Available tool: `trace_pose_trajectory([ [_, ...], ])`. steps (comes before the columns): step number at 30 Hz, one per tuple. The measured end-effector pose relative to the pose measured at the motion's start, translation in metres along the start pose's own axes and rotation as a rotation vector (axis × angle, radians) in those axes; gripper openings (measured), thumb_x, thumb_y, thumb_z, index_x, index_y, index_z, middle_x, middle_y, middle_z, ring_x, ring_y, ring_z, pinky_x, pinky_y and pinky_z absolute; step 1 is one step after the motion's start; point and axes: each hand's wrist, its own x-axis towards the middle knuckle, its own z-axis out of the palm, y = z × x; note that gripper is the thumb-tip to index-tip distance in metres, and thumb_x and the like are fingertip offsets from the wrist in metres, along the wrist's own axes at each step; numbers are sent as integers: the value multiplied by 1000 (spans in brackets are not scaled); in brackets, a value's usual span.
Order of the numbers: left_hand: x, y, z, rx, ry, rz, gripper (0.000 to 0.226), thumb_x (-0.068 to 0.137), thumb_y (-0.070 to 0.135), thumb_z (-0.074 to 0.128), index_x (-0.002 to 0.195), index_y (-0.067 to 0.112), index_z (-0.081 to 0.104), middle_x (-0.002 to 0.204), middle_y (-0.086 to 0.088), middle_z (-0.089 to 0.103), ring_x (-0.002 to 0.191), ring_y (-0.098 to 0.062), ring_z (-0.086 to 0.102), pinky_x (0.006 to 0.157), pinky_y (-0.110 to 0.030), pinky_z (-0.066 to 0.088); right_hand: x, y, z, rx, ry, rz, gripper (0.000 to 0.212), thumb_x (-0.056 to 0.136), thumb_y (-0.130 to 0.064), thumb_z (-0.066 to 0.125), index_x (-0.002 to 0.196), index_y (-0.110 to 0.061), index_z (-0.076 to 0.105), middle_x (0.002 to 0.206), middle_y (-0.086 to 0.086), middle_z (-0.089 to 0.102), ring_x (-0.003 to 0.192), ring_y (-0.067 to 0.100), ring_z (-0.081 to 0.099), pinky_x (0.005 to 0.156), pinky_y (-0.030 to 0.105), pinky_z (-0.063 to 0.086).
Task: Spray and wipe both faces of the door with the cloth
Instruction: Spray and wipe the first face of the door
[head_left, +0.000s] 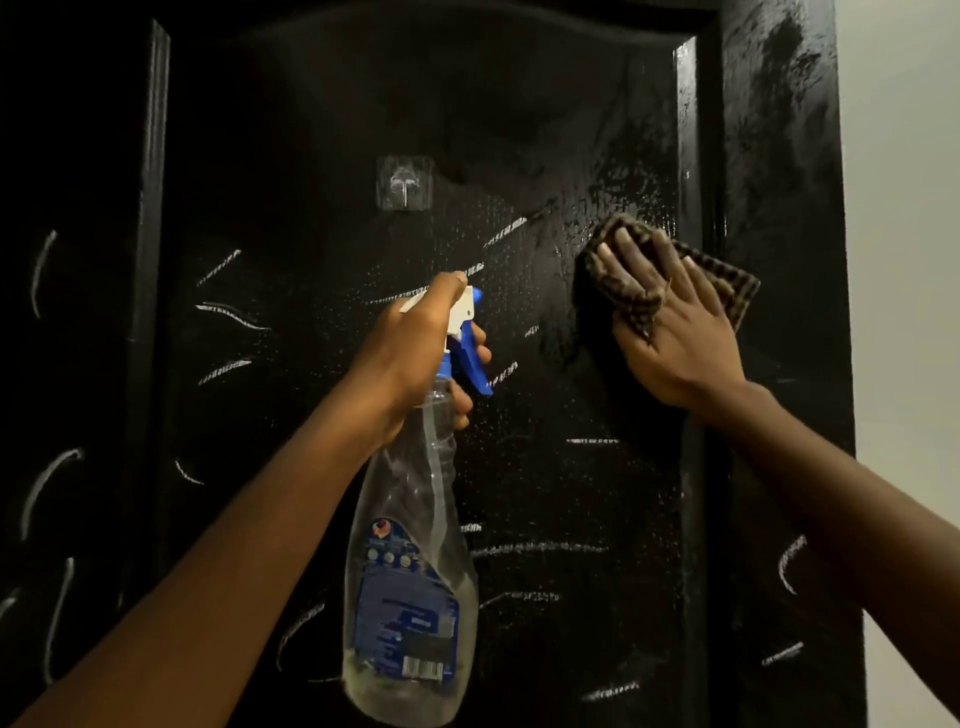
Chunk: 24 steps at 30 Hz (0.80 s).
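Pressing cloth on wet door with flat, spread right hand; gripping spray bottle in left hand; best: even pressure, overlapping strokes through chalk marks

One wide-angle view from a head-worn camera, facing a black door almost square-on and close up, so the door fills nearly the whole frame. A clear stick-on hook sits just above and left of the frame's centre. Below the hook, both forearms come in from the bottom corners: the left hand, gripping a spray bottle, directly under it; the right hand lower right of it. Far right of the hook, a strip of pale wall edges the frame.
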Motion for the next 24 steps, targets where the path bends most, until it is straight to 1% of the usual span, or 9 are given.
trace_pose_trajectory([
  [3, 4, 3, -2, 5, -9, -6, 53, 97, 52, 42, 93, 4, 63, 86, -16, 68, 37, -18, 51, 44, -30, 46, 29, -11, -6, 54, 25, 59, 64, 99, -48, 16, 160, -40, 1, 168, -16, -5, 153, 9, -16, 126, 35, -6],
  [6, 3, -1, -13, 28, -5, -47, 57, 95, 56, 43, 88, 4, 64, 82, -14, 68, 38, -18, 51, 45, -30, 45, 52, -28, -7, 110, 61, 133, 64, 99, -48, 14, 160, -39, -1, 168, -15, -6, 154, 9, -15, 125, 34, -8],
  [10, -3, -15, -39, -18, 79, -32, 60, 97, 54, 43, 98, -2, 65, 88, -18, 70, 39, -20, 51, 43, -31, 47, 76, -63, -6, 145, 90, 146, 64, 101, -48, 19, 161, -36, 4, 169, -12, -2, 155, 12, -11, 125, 33, -8],
  [12, -7, -20, -51, -39, 124, -21, 60, 98, 54, 43, 101, -2, 64, 92, -19, 72, 39, -21, 51, 44, -31, 48, 72, -84, 2, 61, 85, 39, 68, 97, -51, 20, 161, -35, 8, 169, -11, 2, 156, 14, -5, 125, 35, -4],
  [15, -9, -23, -66, -27, 153, -13, 59, 97, 56, 42, 98, 2, 66, 95, -17, 74, 40, -23, 52, 45, -32, 49, 40, -104, 19, -26, 6, -211, 71, 94, -53, 25, 161, -33, 12, 169, -9, 6, 156, 16, -1, 126, 39, 3],
  [17, -8, -22, -71, -20, 157, 0, 59, 97, 56, 43, 96, 2, 66, 95, -17, 74, 39, -24, 52, 44, -33, 49, 8, -104, 28, -80, -43, -348, 71, 95, -54, 29, 161, -32, 13, 169, -8, 8, 156, 16, 0, 126, 39, 6],
  [19, -8, -21, -72, -19, 150, 17, 59, 98, 55, 43, 95, 0, 66, 95, -19, 73, 38, -24, 51, 43, -32, 48, -19, -91, 34, -115, -70, -423, 70, 97, -55, 30, 161, -34, 15, 168, -10, 9, 156, 15, 1, 126, 37, 7],
  [21, -8, -21, -71, -27, 133, 29, 58, 98, 53, 43, 94, 0, 65, 95, -20, 72, 37, -23, 50, 42, -32, 48, -29, -73, 32, -96, -66, -376, 70, 95, -54, 33, 160, -37, 15, 168, -12, 10, 156, 14, 2, 126, 38, 9],
  [24, -5, -23, -73, -28, 100, 23, 60, 98, 53, 42, 97, -3, 64, 97, -21, 72, 37, -23, 50, 43, -32, 48, -3, -56, 18, -39, -10, -148, 70, 94, -51, 30, 160, -38, 9, 168, -12, 6, 156, 15, -2, 126, 42, 6],
])
